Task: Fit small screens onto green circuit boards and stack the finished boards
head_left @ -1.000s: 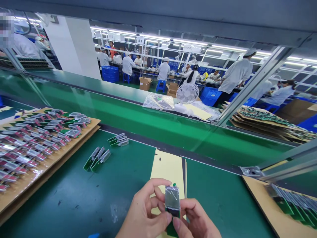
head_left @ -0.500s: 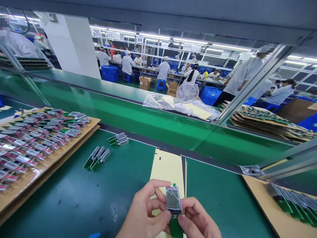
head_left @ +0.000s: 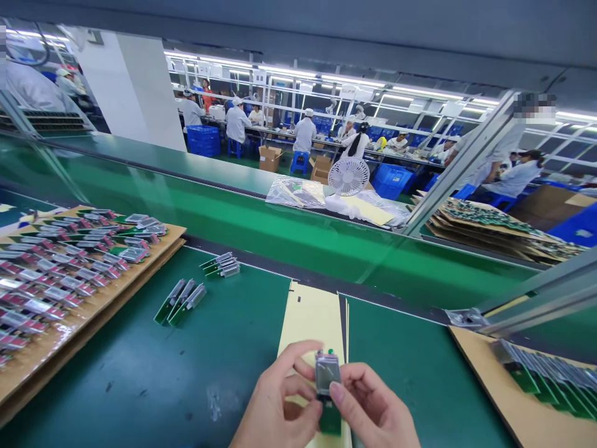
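Observation:
A small green circuit board with a grey LCD screen [head_left: 328, 375] is held upright between my two hands, over a strip of pale yellow card [head_left: 312, 311]. On its left side, my left hand [head_left: 282, 398] pinches it, thumb low by the board and index finger curled near the top. From the right, my right hand [head_left: 373, 401] grips it, the thumb pressing on the screen's lower right edge. Similar boards [head_left: 180, 302] lean together in a small group on the green tabletop [head_left: 233, 354], and another small group [head_left: 221, 264] lies behind them.
At left, a cardboard sheet [head_left: 158, 264] bears rows of screen boards. At right, another cardboard [head_left: 480, 361] carries a leaning row of boards [head_left: 550, 379]. Beyond the green ledge stand a white fan [head_left: 349, 177] and stacked board sheets [head_left: 504, 230]. Several people work in the background.
My right thumb has moved up from the bare board onto the screen's lower edge. The board has shifted slightly in my hands, and the view has turned a little.

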The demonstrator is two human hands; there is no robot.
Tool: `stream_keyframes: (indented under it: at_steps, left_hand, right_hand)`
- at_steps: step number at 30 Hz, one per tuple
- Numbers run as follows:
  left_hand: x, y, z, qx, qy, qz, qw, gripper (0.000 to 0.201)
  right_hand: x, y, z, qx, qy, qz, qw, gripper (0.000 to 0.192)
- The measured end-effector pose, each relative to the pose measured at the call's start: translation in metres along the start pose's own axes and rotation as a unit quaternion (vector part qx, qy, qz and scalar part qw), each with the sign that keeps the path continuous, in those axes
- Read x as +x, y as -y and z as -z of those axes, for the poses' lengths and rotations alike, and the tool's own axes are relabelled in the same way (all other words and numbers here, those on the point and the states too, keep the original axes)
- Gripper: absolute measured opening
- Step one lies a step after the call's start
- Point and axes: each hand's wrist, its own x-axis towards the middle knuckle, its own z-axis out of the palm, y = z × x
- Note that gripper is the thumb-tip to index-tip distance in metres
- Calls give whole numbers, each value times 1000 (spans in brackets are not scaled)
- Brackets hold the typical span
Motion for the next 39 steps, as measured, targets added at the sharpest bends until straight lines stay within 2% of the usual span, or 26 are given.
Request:
stream_keyframes:
  at_steps: [2, 4, 7, 9, 11, 14, 16, 19, 21, 24, 28, 33, 36, 39]
  left_hand:
    - [0, -1, 3, 157, 4, -20, 987, 68]
    - [1, -3, 7, 322, 33, -34, 946, 71]
    - [4, -4, 13, 474, 87, -35, 875, 62]
    - [5, -2, 15, 514, 101, -38, 851, 60]
    - [5, 0, 17, 525, 106, -44, 844, 56]
    - [4, 3, 17, 523, 104, -34, 845, 54]
    - [4, 6, 17, 530, 76, -20, 844, 65]
    - [6, 14, 18, 546, 37, -23, 837, 83]
    - [7, 19, 20, 546, 42, -29, 836, 85]
    - [8, 20, 22, 524, 49, -14, 850, 86]
    - [9, 14, 25, 514, 16, -8, 858, 78]
    - [11, 10, 29, 549, -11, -62, 834, 74]
    - [10, 6, 28, 561, -15, -70, 824, 74]
    - [9, -2, 24, 569, -6, -54, 821, 72]
  right_hand:
    - [16, -1, 16, -149, -59, 66, 985, 35]
    - [36, -2, 37, -284, -162, 111, 939, 43]
    - [64, -7, 69, -360, -234, 125, 895, 52]
    - [77, -12, 83, -400, -248, 131, 873, 55]
    - [82, -16, 89, -431, -245, 139, 857, 57]
    - [77, -19, 85, -471, -255, 165, 828, 63]
    - [67, -21, 75, -493, -243, 196, 812, 65]
    - [52, -27, 52, -513, -140, 242, 812, 55]
    - [45, -33, 38, -518, -64, 254, 814, 50]
    - [44, -41, 22, -514, -9, 251, 820, 51]
    - [53, -40, 9, -502, 24, 241, 830, 54]
    - [59, -33, 2, -484, 22, 239, 841, 54]
    - [43, -32, 9, -475, 1, 235, 848, 46]
    - [6, -42, 16, -451, -7, 231, 862, 34]
